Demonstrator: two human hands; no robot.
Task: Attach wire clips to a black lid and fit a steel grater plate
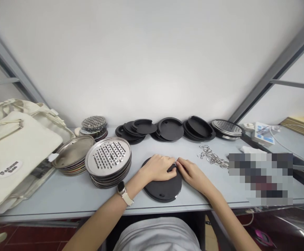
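Note:
A round black disc (pixel 159 190) lies on the grey table near its front edge. Across its upper part rests my left hand (pixel 160 168), fingers curled against the disc and its dark slot. At the disc's upper right edge, my right hand (pixel 192 173) has its thumb and index finger pressed together; a small shiny piece seems to be between the hands, too small to name. Left of the disc stands a stack of round metal graters (pixel 108 157). Thin metal wire loops (pixel 212 157) lie loose to the right of my right hand.
Behind are stacks of black round parts (pixel 170 129), a grater set in a black holder (pixel 227 128) and smaller grater discs (pixel 94 122). Plain metal discs (pixel 74 151) and a cream bag (pixel 18 150) stand left. A small box (pixel 264 133) sits right.

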